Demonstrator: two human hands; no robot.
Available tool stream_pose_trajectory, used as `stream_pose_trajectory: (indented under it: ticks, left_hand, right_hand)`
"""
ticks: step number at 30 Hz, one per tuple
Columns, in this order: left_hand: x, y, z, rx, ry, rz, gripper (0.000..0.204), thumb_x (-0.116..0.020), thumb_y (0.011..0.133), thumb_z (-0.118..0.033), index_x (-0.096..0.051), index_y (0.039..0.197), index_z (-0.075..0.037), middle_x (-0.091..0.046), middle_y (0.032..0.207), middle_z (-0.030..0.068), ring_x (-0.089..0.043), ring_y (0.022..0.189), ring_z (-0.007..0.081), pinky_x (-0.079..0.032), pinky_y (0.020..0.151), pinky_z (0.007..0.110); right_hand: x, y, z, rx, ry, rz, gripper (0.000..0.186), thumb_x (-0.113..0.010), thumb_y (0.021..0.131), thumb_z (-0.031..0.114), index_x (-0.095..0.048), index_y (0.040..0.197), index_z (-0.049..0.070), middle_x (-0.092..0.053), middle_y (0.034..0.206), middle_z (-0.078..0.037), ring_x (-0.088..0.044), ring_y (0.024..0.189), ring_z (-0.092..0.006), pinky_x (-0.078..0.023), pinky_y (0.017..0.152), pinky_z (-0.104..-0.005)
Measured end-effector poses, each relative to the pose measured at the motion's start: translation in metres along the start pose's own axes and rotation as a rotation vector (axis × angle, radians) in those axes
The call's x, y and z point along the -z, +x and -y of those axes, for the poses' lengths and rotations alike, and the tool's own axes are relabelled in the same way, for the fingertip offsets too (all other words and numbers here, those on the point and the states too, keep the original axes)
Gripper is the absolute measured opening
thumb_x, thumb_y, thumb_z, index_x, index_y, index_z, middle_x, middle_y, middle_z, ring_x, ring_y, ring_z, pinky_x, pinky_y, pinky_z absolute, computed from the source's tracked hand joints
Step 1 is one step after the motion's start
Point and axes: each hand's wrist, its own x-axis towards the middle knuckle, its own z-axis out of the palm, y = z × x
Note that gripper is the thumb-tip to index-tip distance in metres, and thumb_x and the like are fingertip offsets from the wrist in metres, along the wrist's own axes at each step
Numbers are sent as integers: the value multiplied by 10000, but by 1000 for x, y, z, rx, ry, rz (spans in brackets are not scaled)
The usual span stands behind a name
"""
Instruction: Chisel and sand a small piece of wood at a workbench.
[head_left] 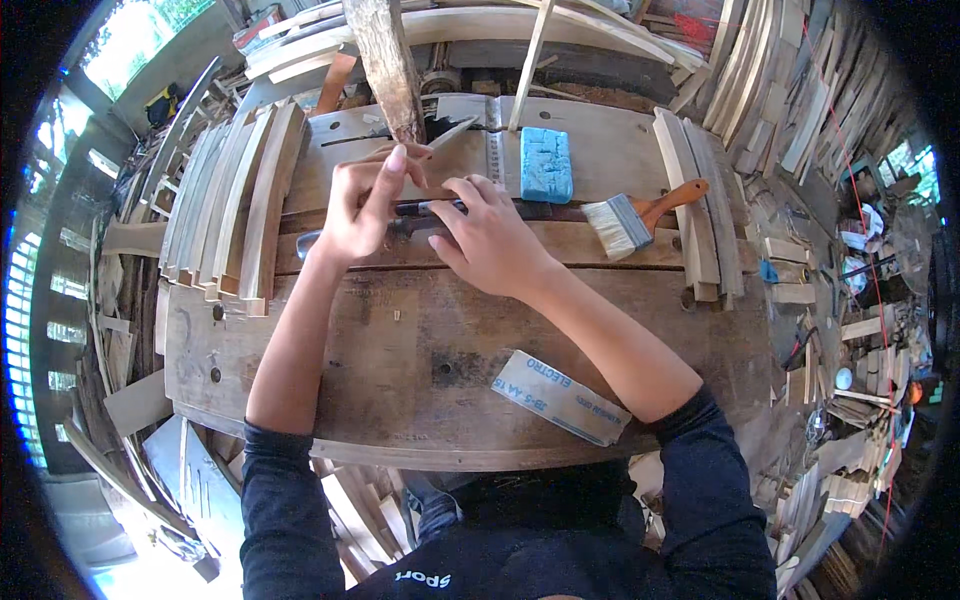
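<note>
My left hand (368, 205) is raised over the middle of the workbench (390, 350), thumb up and fingers curled in. Whatever lies between its fingers is hidden. My right hand (492, 237) has its fingers bent over a dark rod-like tool (408, 209), whose kind I cannot make out. A rounded bluish-grey metal end (308, 243) shows by my left wrist. Right of my hands are a cracked blue block (546, 165) and a paintbrush (640, 220) with pale bristles and an orange-brown handle. A printed sanding-paper-like strip (560, 397) lies near my right forearm.
Wooden strips (240, 200) are stacked along the bench's left side, and others (688, 205) lie along its right. A rough wooden post (383, 60) rises beyond my left hand. More timber (780, 90) is piled around the bench.
</note>
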Motion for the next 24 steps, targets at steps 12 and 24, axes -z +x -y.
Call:
stream_pose_trajectory:
  ticks: [12, 24]
  left_hand:
    - [14, 12, 15, 52, -192, -30, 595, -342, 1052, -225, -343, 495, -18, -491, 556, 89, -633, 789, 216, -490, 907, 397]
    - [33, 16, 20, 131, -232, -31, 582, -300, 1055, -235, -329, 505, -46, -598, 664, 147, -640, 873, 230, -466, 947, 389]
  right_hand:
    - [-7, -4, -5, -37, 85, -9, 391, -572, 875, 259, -596, 1164, -3, -474, 1283, -218, -412, 1233, -418, -335, 1057, -522]
    - [-6, -4, -4, -39, 82, -10, 379, -576, 872, 252, -607, 1161, 9, -482, 1281, -205, -418, 1240, -400, -341, 1061, -504]
